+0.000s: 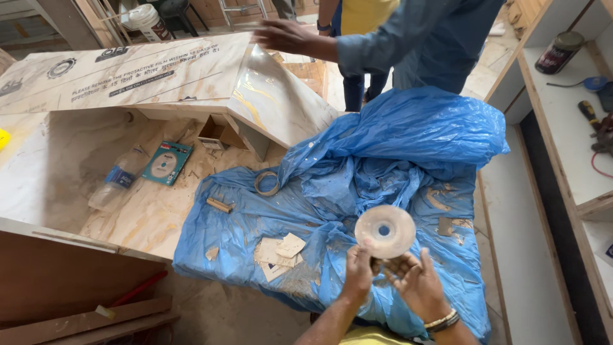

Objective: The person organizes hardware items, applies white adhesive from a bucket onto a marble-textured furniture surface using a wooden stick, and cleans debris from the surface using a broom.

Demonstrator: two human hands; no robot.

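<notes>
My left hand (357,271) pinches the lower edge of a round, dusty disc (385,231) with a blue centre hole, holding it upright above a crumpled blue plastic sheet (396,153). Just right of it, my right hand (418,284), with a bracelet on the wrist, is curled around a small dark object (391,265) below the disc. Both hands are close together, touching at the fingers.
Another person in a blue shirt (421,38) stands across, one hand (284,35) over a tilted laminate board (159,70). A plastic bottle (118,182), a boxed disc pack (166,163), a tape ring (267,183) and wood scraps lie on the bench. Shelves (568,115) with tools stand right.
</notes>
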